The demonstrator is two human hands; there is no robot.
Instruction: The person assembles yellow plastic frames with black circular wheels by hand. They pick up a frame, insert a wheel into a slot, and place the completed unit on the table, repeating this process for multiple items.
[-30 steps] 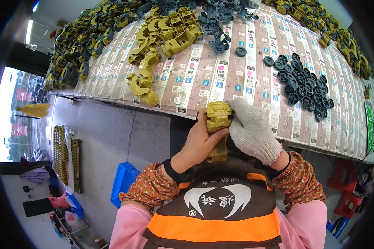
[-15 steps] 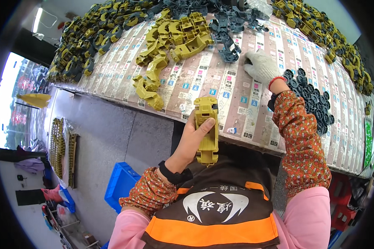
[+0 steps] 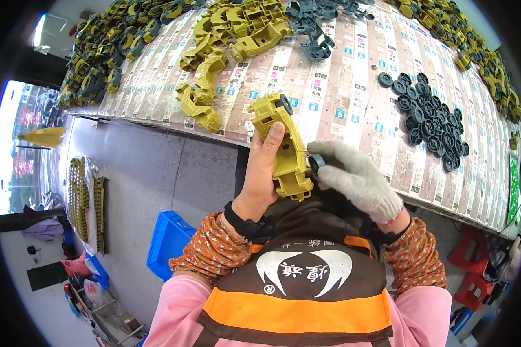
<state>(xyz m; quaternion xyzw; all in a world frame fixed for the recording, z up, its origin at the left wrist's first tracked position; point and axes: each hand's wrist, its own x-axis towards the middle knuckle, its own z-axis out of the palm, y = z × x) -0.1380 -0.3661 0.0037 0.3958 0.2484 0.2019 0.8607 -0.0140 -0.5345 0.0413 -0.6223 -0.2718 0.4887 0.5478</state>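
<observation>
My bare left hand [image 3: 259,170] is closed around a yellow plastic toy vehicle body [image 3: 289,151], thumb on top, above my lap by the table edge. The body is tilted, and a dark wheel [image 3: 284,104] sits at its far right corner. My right hand [image 3: 359,178], in a whitish knit glove, pinches another dark toy wheel [image 3: 315,163] against the body's near right side. Part of that wheel is hidden by the gloved fingers. Across the table to the right lies a pile of dark wheels [image 3: 428,115].
Yellow bodies [image 3: 205,75] and dark grey chassis parts [image 3: 314,43] lie on the paper-covered table [image 3: 353,98]. Heaps of toy vehicles [image 3: 113,49] line its far left and right sides. A blue bin [image 3: 171,243] stands on the floor at left; red stools [image 3: 472,272] are at right.
My right hand has come from the tabletop down to the toy body and now has a wheel in its fingers. My left hand has raised and tilted the body, turning its wheel into view.
</observation>
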